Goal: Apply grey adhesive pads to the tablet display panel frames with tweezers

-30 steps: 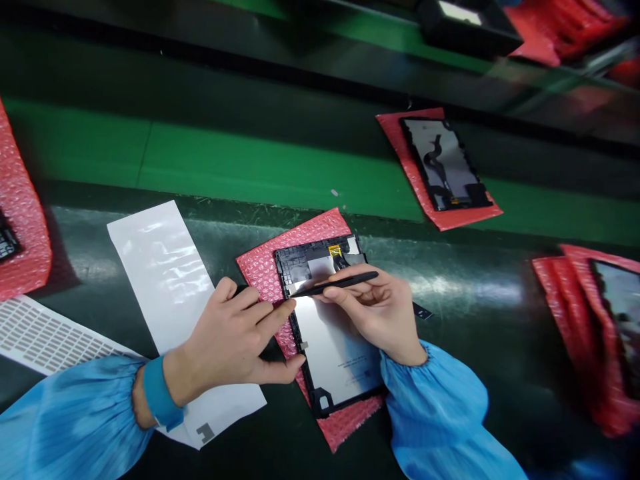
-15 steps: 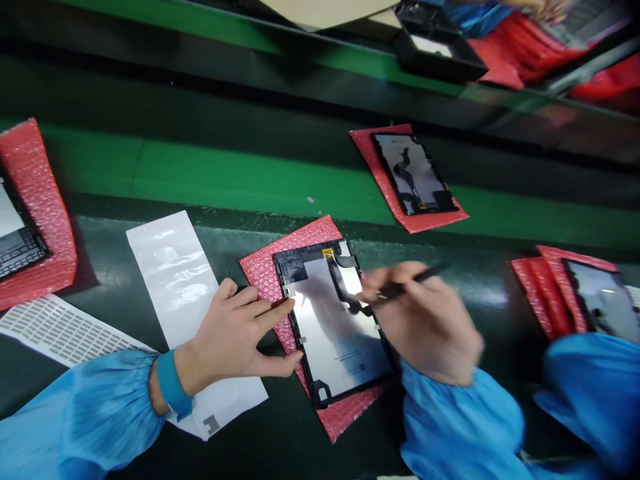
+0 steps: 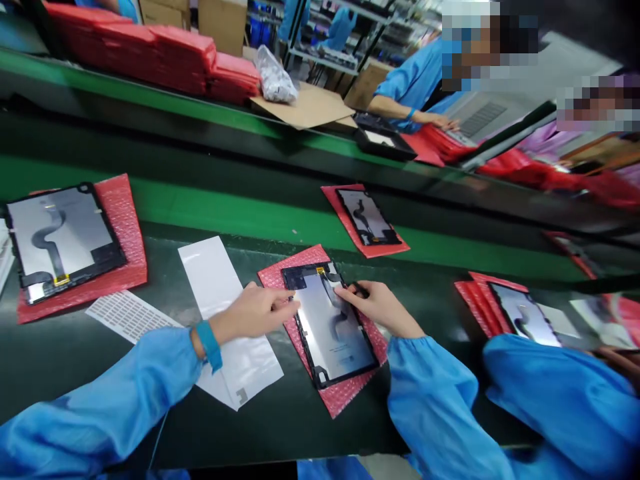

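Observation:
A tablet back panel [image 3: 333, 330] with a black frame and a dark flex cable lies on red bubble wrap [image 3: 345, 395] on the dark bench in front of me. My left hand [image 3: 255, 310] rests at its left edge, fingers stretched out and the index fingertip on the frame. My right hand [image 3: 380, 308] is at the panel's upper right corner, fingertips on the flex cable. A short dark piece of the black stylus [image 3: 361, 288] shows in its closed fingers. Both arms wear blue sleeves.
A white backing sheet [image 3: 220, 300] and a label sheet [image 3: 127, 313] lie to the left. More panels on red wrap sit at left [image 3: 63, 240], on the green conveyor [image 3: 367, 217] and at right [image 3: 520, 313]. Across the belt a person [image 3: 417, 83] works. Another blue sleeve [image 3: 565, 393] is at lower right.
My head has lifted, so the far side of the line shows. My right hand came back from the right onto the panel's flex cable. My left hand stays at the left edge.

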The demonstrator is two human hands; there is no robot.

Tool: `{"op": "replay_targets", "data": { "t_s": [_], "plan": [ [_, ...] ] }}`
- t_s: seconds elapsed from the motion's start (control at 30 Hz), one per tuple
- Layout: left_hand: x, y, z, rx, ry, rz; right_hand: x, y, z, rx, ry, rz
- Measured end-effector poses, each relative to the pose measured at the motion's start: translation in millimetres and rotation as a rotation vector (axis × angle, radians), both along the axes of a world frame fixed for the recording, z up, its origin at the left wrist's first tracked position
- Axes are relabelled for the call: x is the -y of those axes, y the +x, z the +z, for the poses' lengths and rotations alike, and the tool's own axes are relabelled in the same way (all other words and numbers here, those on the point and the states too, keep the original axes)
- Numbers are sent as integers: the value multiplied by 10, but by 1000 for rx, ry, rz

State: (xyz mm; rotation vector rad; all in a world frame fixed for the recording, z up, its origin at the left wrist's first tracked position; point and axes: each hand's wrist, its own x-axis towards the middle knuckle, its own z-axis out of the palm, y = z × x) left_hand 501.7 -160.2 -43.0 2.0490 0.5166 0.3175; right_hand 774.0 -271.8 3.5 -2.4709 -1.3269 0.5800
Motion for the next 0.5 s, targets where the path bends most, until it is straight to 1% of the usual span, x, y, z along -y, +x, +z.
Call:
{"op": "replay_targets", "data": {
  "t_s": [0.07, 0.13, 0.2, 0.27, 0.33, 0.37, 0.4, 0.43, 0.5],
  "plan": [
    [-208, -72, 119, 48, -50, -24, -11, -54, 50, -22, 4, 26],
    [-395, -167, 266, 93, -78, -2, -13, -111, 107, -31, 7, 45],
    [-545, -312, 448, 137, -82, 56, -19, -176, 147, -23, 9, 53],
    [-683, -547, 645, 172, -43, 165, -28, -248, 169, -4, 0, 56],
    [-840, -901, 802, 146, 69, 332, -49, -323, 183, 22, -18, 64],
    [-930, -1124, 846, 90, 144, 428, -71, -359, 191, 34, -28, 73],
    [-1024, -1371, 860, -5, 216, 532, -106, -392, 201, 45, -38, 87],
    [-1117, -1638, 842, -136, 269, 645, -160, -422, 212, 54, -47, 104],
    [-1278, -2182, 720, -427, 284, 882, -346, -467, 244, 77, -48, 150]
  ]
}}
